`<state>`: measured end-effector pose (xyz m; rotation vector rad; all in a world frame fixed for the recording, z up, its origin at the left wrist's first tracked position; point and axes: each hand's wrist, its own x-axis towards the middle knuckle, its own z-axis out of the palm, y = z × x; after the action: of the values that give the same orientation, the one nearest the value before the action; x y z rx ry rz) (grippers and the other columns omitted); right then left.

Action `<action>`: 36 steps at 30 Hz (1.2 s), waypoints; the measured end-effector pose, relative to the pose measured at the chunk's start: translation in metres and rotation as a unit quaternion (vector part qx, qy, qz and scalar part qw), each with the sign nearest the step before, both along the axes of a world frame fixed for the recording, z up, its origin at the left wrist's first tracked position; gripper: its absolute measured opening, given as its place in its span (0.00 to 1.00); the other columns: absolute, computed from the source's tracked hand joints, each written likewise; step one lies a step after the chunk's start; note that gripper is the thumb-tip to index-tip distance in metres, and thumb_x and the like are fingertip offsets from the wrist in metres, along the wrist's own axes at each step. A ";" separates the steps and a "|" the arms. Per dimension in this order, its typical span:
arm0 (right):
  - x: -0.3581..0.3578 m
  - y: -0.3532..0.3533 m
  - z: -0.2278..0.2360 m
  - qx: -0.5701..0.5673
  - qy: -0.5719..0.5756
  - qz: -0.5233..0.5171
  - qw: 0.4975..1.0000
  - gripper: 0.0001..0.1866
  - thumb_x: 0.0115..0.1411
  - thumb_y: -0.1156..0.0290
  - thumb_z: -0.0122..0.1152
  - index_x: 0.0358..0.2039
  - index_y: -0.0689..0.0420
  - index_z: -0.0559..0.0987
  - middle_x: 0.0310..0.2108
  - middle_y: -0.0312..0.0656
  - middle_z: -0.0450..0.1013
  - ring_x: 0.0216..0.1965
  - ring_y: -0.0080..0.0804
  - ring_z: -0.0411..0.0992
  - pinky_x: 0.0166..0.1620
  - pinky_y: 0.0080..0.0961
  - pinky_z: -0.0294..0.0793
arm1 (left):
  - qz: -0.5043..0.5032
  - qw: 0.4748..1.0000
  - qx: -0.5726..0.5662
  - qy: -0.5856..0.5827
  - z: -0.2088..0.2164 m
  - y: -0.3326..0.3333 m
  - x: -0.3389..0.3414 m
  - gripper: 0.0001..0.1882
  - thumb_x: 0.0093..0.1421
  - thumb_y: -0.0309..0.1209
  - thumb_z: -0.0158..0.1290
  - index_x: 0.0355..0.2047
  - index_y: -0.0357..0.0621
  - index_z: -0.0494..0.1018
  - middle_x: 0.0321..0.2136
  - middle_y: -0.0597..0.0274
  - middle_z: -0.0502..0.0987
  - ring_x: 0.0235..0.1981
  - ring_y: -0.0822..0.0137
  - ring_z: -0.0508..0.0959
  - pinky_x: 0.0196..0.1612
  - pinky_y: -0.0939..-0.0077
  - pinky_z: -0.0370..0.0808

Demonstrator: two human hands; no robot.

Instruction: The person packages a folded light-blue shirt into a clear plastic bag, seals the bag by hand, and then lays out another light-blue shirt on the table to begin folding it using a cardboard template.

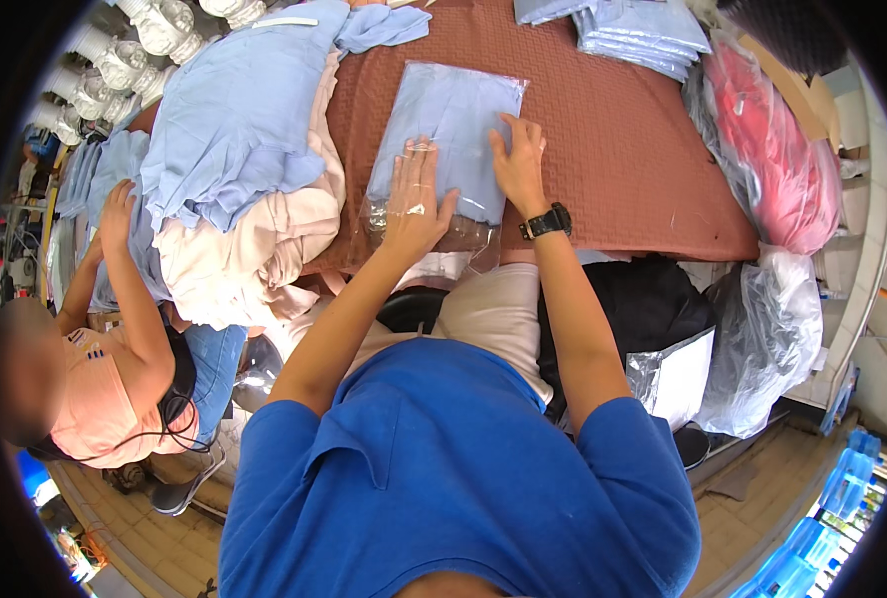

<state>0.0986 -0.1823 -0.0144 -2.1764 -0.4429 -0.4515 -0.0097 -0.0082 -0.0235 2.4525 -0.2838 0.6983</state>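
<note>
A folded light-blue garment in a clear plastic bag (453,105) lies flat on the table in front of me. The near end of the bag hangs slack toward the table's front edge. My left hand (416,199) rests flat on the lower left part of the bag, fingers stretched out. At the bag's right edge, my right hand (520,164) has its fingers curved and apart, with no object seen between them. Whether its fingertips press on the plastic, I cannot tell. A black watch (546,221) is on my right wrist.
Loose light-blue garments (244,120) lie over cream cloth (254,239) on the left of the brown-covered table (623,169). Bagged blue garments (643,35) are stacked at the far right. A bag of red cloth (772,140) flanks the right edge. A co-worker (115,389) sits at left.
</note>
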 end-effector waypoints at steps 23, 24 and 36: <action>0.033 0.015 -0.028 -0.116 -0.046 0.052 0.991 0.24 0.73 0.55 0.47 0.66 0.46 0.70 0.71 0.47 0.58 0.71 0.57 0.52 0.70 0.56 0.52 | 0.019 0.994 -0.100 -0.048 -0.014 0.009 0.065 0.14 0.63 0.26 0.55 0.49 0.46 0.74 0.52 0.57 0.76 0.64 0.45 0.66 0.68 0.39 0.52; 0.033 0.015 -0.028 -0.114 -0.045 0.055 0.991 0.24 0.73 0.55 0.48 0.66 0.46 0.71 0.71 0.47 0.58 0.71 0.57 0.53 0.70 0.56 0.52 | -0.005 0.993 -0.108 -0.042 -0.014 0.011 0.063 0.15 0.63 0.26 0.56 0.50 0.48 0.74 0.52 0.59 0.76 0.65 0.45 0.66 0.69 0.38 0.52; 0.036 0.007 -0.010 -0.092 -0.011 -0.017 0.996 0.22 0.61 0.70 0.62 0.57 0.50 0.78 0.61 0.54 0.65 0.58 0.60 0.60 0.58 0.53 0.66 | -0.017 0.975 0.218 0.038 0.006 0.024 0.040 0.34 0.69 0.42 0.51 0.70 0.41 0.58 0.73 0.55 0.56 0.75 0.43 0.47 0.73 0.40 0.44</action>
<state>0.1344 -0.1749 -0.0248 -2.3611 -0.4753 -0.4708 0.0305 0.0157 -0.0173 2.8740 -0.4912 0.5707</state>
